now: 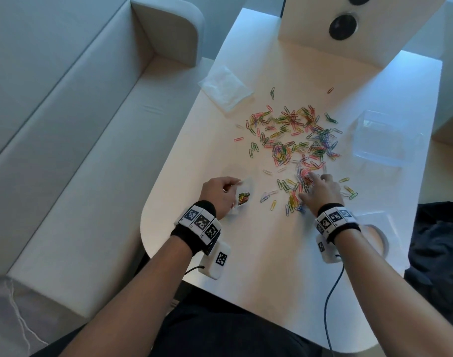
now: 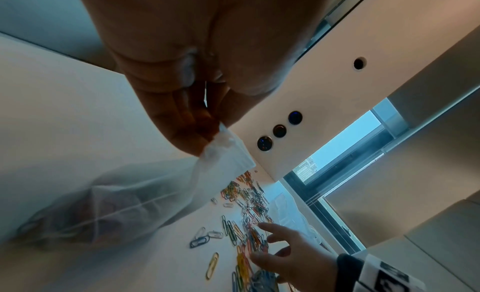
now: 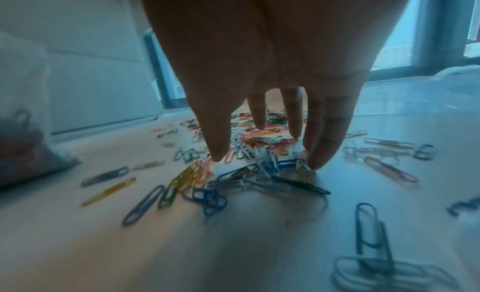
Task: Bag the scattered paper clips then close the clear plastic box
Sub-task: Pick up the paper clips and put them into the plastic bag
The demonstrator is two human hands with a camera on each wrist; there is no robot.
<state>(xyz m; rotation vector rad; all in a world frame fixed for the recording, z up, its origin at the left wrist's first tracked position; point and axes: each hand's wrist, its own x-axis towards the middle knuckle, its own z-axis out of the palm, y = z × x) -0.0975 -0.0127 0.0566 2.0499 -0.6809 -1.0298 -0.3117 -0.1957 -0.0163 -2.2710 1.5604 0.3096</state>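
Many coloured paper clips (image 1: 295, 135) lie scattered across the middle of the white table (image 1: 246, 266). My left hand (image 1: 226, 190) pinches the top of a small clear bag (image 1: 243, 195) with a few clips in it, held at the table's left edge. In the left wrist view the bag (image 2: 124, 204) hangs below the pinching fingers (image 2: 202, 130). My right hand (image 1: 320, 188) is spread over the near end of the clips, its straight fingers (image 3: 218, 144) pressing down on a pile of clips (image 3: 259, 179). The clear plastic box (image 1: 385, 140) stands open at the right.
A stack of empty clear bags (image 1: 225, 86) lies at the table's far left. A white panel with round black holes (image 1: 344, 27) stands at the back. A clear plastic piece (image 1: 380, 225) sits behind my right wrist. A pale sofa (image 1: 65, 124) runs along the left.
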